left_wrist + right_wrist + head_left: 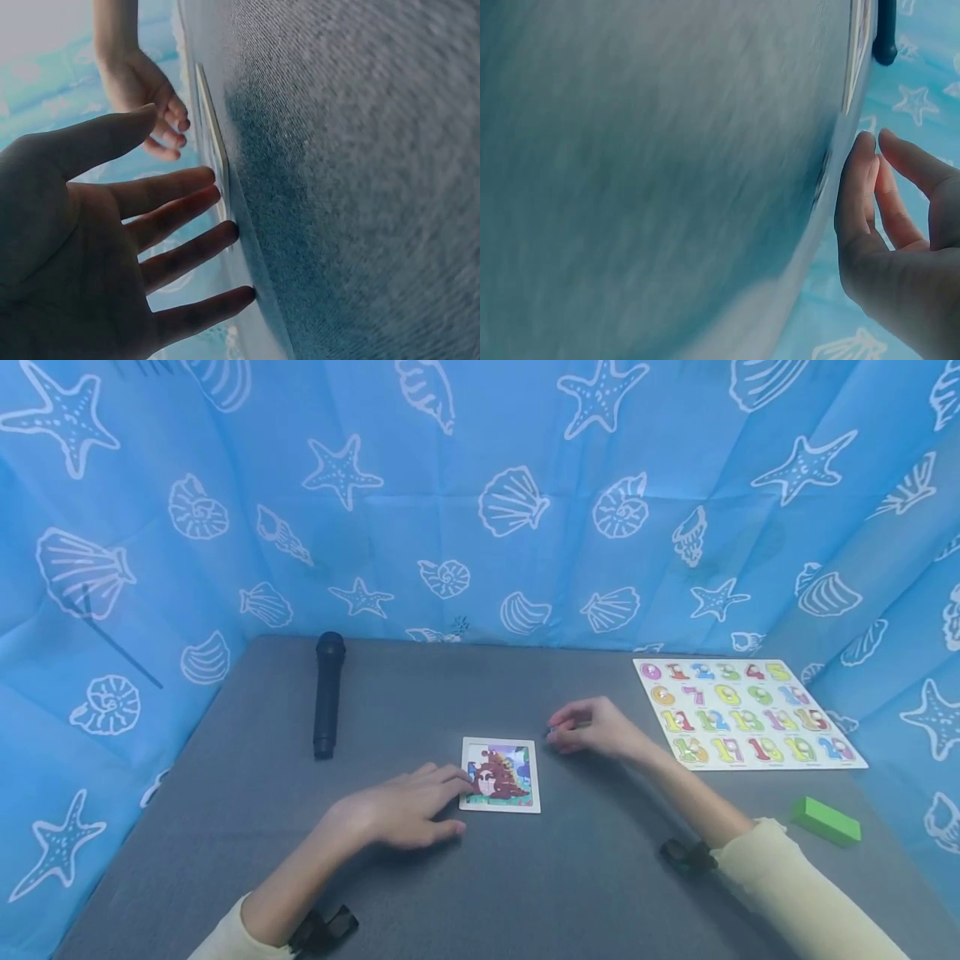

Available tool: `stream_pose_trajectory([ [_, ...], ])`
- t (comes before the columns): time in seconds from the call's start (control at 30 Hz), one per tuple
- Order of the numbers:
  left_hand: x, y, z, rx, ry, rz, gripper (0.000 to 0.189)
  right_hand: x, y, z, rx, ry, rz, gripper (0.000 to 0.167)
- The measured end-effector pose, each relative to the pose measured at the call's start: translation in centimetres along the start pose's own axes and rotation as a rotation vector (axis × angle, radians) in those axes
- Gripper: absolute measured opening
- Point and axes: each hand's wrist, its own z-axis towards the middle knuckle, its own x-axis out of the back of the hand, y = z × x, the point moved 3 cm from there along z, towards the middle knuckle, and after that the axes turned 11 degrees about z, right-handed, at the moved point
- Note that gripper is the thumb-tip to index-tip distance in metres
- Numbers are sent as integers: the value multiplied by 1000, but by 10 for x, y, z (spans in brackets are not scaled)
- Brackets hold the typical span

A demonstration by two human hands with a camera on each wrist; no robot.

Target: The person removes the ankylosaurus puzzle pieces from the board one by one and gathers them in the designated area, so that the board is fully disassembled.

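Note:
A small square picture puzzle (504, 806) in a white frame lies on the grey table, showing a brown dinosaur with yellow spikes along its back. My left hand (416, 806) reaches over its left edge, fingers extended and spread, fingertips at the picture. The left wrist view shows the bare palm of this hand (82, 247). To the right of the puzzle, my right hand (596, 727) is low over the table, fingers bent and thumb near the index fingertip. Beneath its fingertips is a small, flat, dark-bluish piece (552, 737), partly hidden; the right wrist view shows no object between the right hand's fingers (859, 180).
A black microphone (327, 702) lies at the back left. At the right is a white number board (651, 693) with colourful numerals, and a green block (827, 821) lies in front of it. A blue seashell-patterned curtain (465, 527) hangs behind the table.

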Motion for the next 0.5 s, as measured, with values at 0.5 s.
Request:
stream_pose_trajectory([
  [0.5,-2,4,0,-1,-24,43,63,-52,-18,16,52,-113,-132,25],
])
